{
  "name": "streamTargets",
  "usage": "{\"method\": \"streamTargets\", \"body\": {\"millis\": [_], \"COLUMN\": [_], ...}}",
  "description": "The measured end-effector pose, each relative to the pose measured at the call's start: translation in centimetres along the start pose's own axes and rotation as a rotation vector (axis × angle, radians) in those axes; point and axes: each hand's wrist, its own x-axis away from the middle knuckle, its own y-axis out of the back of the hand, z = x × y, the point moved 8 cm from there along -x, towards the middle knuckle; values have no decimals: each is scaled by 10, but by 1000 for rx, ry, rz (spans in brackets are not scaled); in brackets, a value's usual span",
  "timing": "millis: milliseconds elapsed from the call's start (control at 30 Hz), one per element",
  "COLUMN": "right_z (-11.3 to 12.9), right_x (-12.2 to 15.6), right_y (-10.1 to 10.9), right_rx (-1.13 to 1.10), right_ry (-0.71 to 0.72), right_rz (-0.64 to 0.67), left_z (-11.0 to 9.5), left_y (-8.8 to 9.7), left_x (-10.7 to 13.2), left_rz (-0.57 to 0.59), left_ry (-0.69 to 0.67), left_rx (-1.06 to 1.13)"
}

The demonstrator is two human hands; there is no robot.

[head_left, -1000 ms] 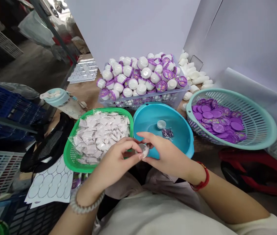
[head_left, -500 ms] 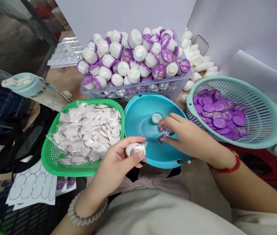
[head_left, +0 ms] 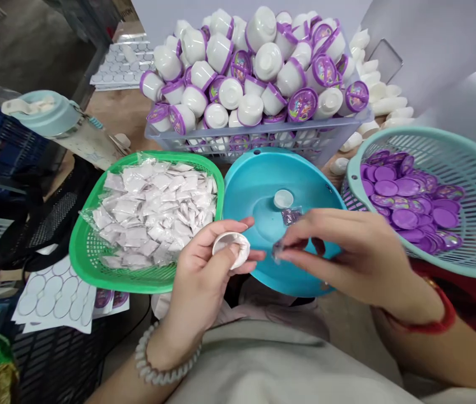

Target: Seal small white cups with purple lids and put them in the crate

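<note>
My left hand (head_left: 210,264) grips a small white cup (head_left: 243,259), its open mouth facing up and my thumb pressed inside. Something pale lies in the cup under the thumb. Over the blue basin (head_left: 258,179), my right hand (head_left: 326,247) pinches a small clear plastic packet (head_left: 277,251), partly hidden by the fingers and a little to the right of the cup. In the basin sit another white cup (head_left: 283,198) and a clear packet of dark purple bits (head_left: 291,216).
To the left, a green basket (head_left: 75,252) holds many pale packets. Behind the basin, a clear crate (head_left: 258,134) is heaped with purple-lidded white cups. A teal basket (head_left: 473,185) of purple lids stands right. At left are a bottle (head_left: 69,126) and printed sheets (head_left: 55,297).
My right hand has lifted a packet from the basin and moved toward the left hand. The left thumb has slid into the cup, whose mouth now shows more. The view has shifted.
</note>
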Motion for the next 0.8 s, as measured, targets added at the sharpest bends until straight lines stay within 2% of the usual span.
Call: {"method": "streamTargets", "body": {"millis": [33,100,200,300,400,567,633,733,800], "right_z": [11,27,37,30,17,23,25,8,-25], "right_x": [4,12,18,23,26,31,38,55,71], "right_y": [9,11,-3,-9,-6,-2,5,34,68], "right_rx": [-125,-262,-243,-110,-31,-96,-144,-240,-135], "right_ry": [20,45,54,7,-79,-26,-22,-96,-252], "right_rz": [-134,-296,-413,-481,-445,-270,-225,-249,-339], "left_z": [0,-1,0,8,12,25,26,29,31], "left_y": [-2,-9,-17,-28,-35,-26,-28,-39,-48], "left_x": [0,0,2,5,11,11,10,10,12], "left_rz": [-1,15,24,127,232,110,98,145,191], "left_ry": [-33,-122,-193,-121,-89,-32,-29,40,107], "left_rx": [-8,-56,-83,33,110,-54,-40,100,195]}}
